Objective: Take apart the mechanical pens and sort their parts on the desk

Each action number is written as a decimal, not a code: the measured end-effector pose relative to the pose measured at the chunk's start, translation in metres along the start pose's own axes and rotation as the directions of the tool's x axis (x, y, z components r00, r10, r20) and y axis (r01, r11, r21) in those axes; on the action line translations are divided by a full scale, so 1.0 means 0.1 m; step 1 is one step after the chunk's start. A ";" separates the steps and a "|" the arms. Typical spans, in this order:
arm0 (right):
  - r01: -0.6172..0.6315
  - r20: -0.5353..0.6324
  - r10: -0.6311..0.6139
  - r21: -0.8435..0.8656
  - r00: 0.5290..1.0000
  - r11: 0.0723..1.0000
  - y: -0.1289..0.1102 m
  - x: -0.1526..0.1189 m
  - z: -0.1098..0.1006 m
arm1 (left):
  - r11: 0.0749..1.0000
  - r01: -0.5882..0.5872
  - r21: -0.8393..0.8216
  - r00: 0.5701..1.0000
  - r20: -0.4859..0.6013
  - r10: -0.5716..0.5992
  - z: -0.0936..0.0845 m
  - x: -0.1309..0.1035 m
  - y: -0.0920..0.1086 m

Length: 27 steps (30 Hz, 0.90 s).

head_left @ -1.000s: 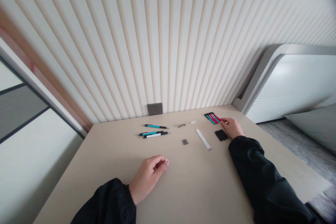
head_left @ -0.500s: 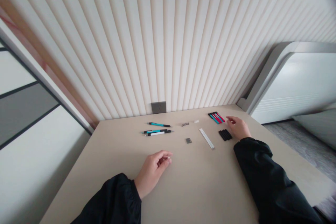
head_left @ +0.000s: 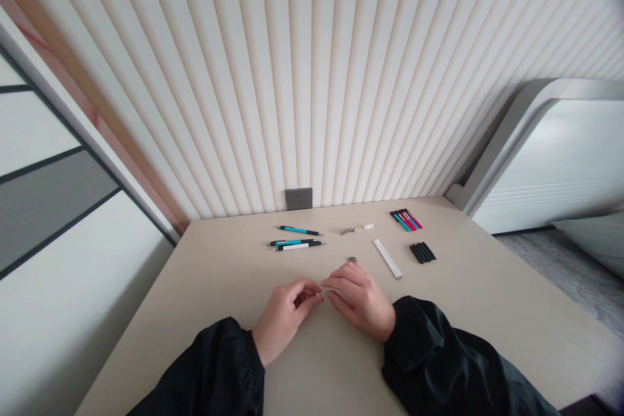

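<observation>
My left hand (head_left: 285, 315) is closed in a pinch above the near middle of the table. A tiny pale thing seems to show at its fingertips, too small to name. Fingertip to fingertip with it, my right hand (head_left: 359, 299) has its thumb and fingers curled together; whatever lies between them is hidden. Just behind the right hand, a group of small grey metal parts (head_left: 352, 259) is partly covered. White pen refills (head_left: 388, 259) lie to its right. Beyond the hands are a blue pen (head_left: 299, 230), another blue pen (head_left: 292, 242) and a white pen (head_left: 298, 246).
Small springs (head_left: 348, 231) and little white parts (head_left: 369, 226) sit toward the back. Blue and red pen barrels (head_left: 405, 220) lie at the back right, with several black pen grips (head_left: 422, 252) nearer. A ribbed wall with a dark socket (head_left: 299, 198) borders the table (head_left: 205, 273).
My right hand has moved left and nearer, from beside the barrels and black grips to my left hand's fingertips. My left hand has stayed almost in place. The view has shifted slightly.
</observation>
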State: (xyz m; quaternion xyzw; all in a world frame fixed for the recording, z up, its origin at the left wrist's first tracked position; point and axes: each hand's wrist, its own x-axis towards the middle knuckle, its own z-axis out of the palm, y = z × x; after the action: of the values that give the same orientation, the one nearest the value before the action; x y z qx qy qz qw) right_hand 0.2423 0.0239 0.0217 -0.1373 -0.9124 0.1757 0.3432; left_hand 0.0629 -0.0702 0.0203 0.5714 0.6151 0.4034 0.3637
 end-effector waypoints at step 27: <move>-0.653 -0.259 0.601 -0.236 0.756 0.719 1.47 0.16 -0.65 | 0.999 0.008 -0.054 0.999 0.049 -0.005 0.01 -0.04 0.06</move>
State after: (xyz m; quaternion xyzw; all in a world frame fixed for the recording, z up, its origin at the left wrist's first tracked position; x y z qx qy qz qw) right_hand 0.2931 0.1770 0.0155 -0.5053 -0.7955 0.1233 0.3107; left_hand 0.0671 -0.0742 0.0255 0.5693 0.5967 0.4045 0.3953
